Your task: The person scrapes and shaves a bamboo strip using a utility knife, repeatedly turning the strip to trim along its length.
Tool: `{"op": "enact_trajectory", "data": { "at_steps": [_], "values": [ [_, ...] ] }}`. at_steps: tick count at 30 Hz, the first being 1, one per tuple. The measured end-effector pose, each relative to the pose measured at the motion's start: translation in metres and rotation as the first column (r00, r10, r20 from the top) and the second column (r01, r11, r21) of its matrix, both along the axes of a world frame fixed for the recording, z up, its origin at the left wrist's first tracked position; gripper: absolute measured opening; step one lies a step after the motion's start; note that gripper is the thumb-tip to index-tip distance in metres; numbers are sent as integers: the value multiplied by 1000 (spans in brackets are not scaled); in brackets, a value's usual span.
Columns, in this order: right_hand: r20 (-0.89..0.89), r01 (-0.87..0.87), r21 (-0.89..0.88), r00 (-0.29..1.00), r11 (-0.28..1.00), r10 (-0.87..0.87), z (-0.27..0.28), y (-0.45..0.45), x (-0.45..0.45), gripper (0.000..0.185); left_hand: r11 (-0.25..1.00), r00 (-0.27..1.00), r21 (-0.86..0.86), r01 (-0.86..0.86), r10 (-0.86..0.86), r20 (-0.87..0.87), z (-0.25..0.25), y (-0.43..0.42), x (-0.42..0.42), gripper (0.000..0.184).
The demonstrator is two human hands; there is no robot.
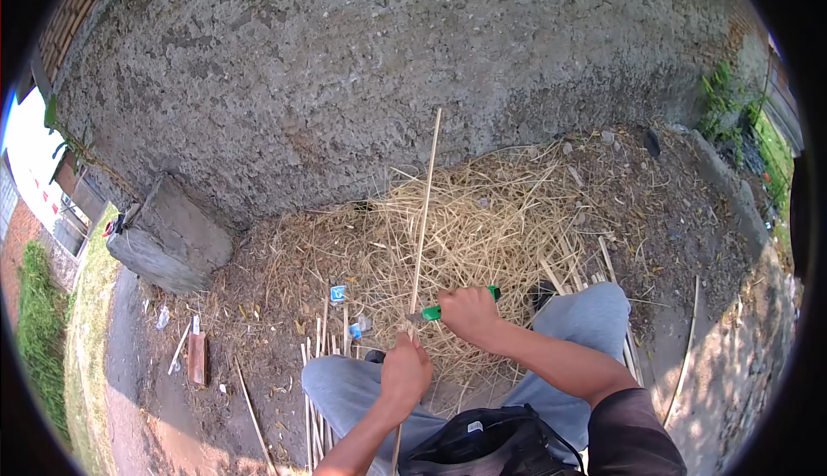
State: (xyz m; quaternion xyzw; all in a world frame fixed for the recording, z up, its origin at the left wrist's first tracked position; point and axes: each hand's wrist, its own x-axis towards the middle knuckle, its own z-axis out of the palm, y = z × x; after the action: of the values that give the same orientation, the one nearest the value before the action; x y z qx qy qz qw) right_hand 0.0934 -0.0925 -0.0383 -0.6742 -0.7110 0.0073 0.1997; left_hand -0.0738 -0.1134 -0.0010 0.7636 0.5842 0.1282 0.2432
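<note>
A long thin wooden strip (425,209) stands up between the knees, its upper end in front of the wall. My left hand (406,371) is closed around the lower part of this strip. Just above and to the right, my right hand (469,311) grips a green-handled knife (431,313), whose short blade lies against the strip close to my left fingers. Part of the green handle also shows beyond my right fist. Below the hands, a black bag (482,441) rests in the lap between grey trouser legs.
Pale shavings (482,226) cover the ground before a rough grey wall (345,71). More strips (317,390) lie beside the left leg. A concrete block (177,239), a reddish-brown wooden piece (197,358) and a blue packet (337,293) are on the left.
</note>
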Motion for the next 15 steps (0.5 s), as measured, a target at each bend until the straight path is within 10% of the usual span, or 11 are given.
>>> {"op": "enact_trajectory", "data": {
  "at_steps": [15],
  "values": [
    [72,-16,73,997,997,11,4,8,-2,13,1000,1000,-10,15,-14,25,13,-1,-2,23]
  ]
}}
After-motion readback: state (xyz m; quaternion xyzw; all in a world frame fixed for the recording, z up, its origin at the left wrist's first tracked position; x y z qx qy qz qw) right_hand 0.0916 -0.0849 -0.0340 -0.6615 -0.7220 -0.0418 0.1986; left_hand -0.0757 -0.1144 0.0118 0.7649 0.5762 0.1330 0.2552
